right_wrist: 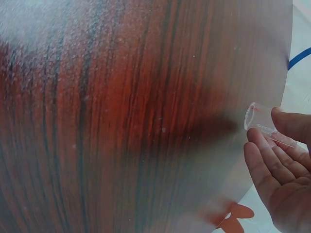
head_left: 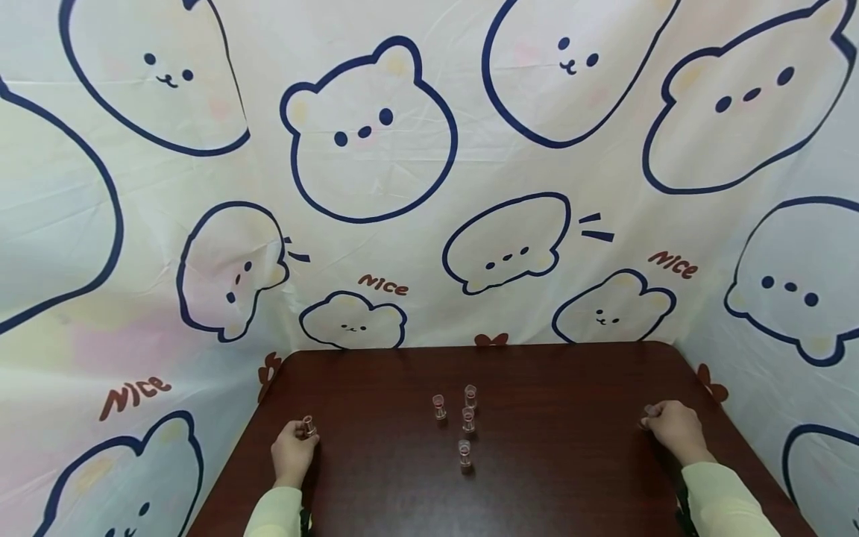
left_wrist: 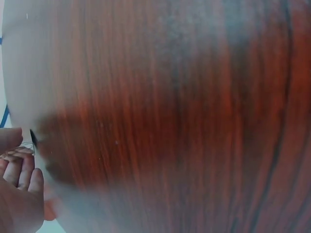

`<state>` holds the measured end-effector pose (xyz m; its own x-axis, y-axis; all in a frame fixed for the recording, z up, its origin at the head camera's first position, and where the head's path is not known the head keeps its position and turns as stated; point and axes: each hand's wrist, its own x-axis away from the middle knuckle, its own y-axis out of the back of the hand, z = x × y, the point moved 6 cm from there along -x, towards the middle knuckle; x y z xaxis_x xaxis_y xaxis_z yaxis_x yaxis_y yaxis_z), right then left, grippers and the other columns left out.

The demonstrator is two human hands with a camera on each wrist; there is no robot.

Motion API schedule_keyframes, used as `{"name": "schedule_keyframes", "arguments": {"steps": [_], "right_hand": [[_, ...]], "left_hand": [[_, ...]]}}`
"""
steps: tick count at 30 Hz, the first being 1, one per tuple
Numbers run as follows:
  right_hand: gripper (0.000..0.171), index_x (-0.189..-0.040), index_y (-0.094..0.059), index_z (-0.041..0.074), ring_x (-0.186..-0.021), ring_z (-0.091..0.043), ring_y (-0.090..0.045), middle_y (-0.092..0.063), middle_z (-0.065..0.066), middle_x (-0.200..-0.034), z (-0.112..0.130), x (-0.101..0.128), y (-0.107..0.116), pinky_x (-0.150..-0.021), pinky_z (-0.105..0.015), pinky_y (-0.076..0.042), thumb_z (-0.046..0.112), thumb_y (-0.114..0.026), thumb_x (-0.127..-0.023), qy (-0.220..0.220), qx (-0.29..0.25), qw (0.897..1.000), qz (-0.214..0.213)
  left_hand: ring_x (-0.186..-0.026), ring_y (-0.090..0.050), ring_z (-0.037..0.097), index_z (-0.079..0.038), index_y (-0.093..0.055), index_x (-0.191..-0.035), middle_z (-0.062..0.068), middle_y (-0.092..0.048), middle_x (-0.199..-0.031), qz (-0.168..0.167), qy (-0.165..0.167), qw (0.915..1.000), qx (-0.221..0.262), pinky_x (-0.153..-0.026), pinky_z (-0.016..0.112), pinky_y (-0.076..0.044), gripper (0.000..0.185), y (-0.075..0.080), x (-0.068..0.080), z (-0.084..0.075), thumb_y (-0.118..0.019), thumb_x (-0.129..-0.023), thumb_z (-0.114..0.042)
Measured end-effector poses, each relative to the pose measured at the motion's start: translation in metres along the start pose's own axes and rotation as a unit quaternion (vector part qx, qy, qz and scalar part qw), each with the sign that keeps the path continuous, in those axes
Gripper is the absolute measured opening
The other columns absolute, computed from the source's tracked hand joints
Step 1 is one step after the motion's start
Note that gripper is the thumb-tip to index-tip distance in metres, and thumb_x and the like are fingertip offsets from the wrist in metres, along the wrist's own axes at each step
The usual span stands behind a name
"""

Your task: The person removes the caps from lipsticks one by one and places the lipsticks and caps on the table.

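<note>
At the left side of the table, my left hand (head_left: 293, 453) pinches a small clear shot glass (head_left: 309, 425) between thumb and fingers. Only a sliver of that glass shows in the left wrist view, behind the fingers (left_wrist: 25, 172). Over by the table's right side, my right hand (head_left: 678, 431) holds another clear shot glass (right_wrist: 258, 119) by thumb and fingertips, its rim pointing away from the palm. The head view shows that glass mostly covered by the hand. Both hands are far apart, well out from the glasses in the middle.
Several matching shot glasses stand around the middle of the dark brown table (head_left: 550, 447). One glass (head_left: 439, 406) is left of the others, and the nearest glass (head_left: 464, 453) stands toward the front. A bear-printed cloth (head_left: 429, 246) hangs behind and along both sides.
</note>
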<state>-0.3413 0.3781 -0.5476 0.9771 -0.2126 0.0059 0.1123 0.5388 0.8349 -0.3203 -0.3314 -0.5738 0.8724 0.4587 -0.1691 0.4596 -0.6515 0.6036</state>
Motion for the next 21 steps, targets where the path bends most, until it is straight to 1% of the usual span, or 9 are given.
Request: {"name": "schedule_keyframes", "arguments": {"steps": [6,11,17,21], "right_hand": [[0.014,-0.082,-0.068,-0.006,-0.089,-0.048,-0.061,-0.065,-0.031,-0.103,0.0003,0.0002,-0.0005,-0.068,-0.052,-0.048,0.007,-0.07,-0.084,0.003,0.001,1.0,0.002],[0.012,-0.08,-0.067,-0.004,-0.089,-0.047,-0.061,-0.064,-0.032,-0.105,-0.0009,-0.0015,-0.0013,-0.066,-0.05,-0.049,0.006,-0.068,-0.085,-0.002,0.002,1.0,0.007],[0.013,-0.083,-0.066,-0.006,-0.093,-0.049,-0.059,-0.065,-0.031,-0.105,0.0018,-0.0002,-0.0023,-0.069,-0.052,-0.049,0.006,-0.068,-0.084,0.006,0.009,1.0,0.006],[0.016,-0.085,-0.065,-0.008,-0.093,-0.05,-0.059,-0.065,-0.03,-0.103,0.0029,0.0012,-0.0026,-0.069,-0.053,-0.049,0.008,-0.069,-0.084,0.012,0.015,1.0,0.008]], "left_hand": [[-0.091,-0.058,0.044,0.009,-0.059,-0.104,0.028,-0.064,-0.095,0.002,0.004,1.0,0.0,-0.077,0.057,-0.045,0.024,0.0024,0.0012,0.0015,-0.069,-0.084,0.001],[-0.092,-0.057,0.045,0.01,-0.059,-0.106,0.028,-0.064,-0.096,0.006,-0.008,0.9999,-0.006,-0.077,0.057,-0.045,0.026,0.0023,0.0004,0.0027,-0.069,-0.083,0.002],[-0.091,-0.058,0.045,0.01,-0.06,-0.108,0.029,-0.064,-0.097,0.007,-0.007,0.9999,-0.012,-0.076,0.056,-0.047,0.028,0.0023,0.0018,0.0042,-0.07,-0.084,0.002],[-0.09,-0.059,0.045,0.011,-0.06,-0.108,0.029,-0.064,-0.097,0.003,-0.007,0.9999,-0.014,-0.075,0.056,-0.047,0.028,0.0025,0.0025,0.0041,-0.07,-0.084,0.003]]}}
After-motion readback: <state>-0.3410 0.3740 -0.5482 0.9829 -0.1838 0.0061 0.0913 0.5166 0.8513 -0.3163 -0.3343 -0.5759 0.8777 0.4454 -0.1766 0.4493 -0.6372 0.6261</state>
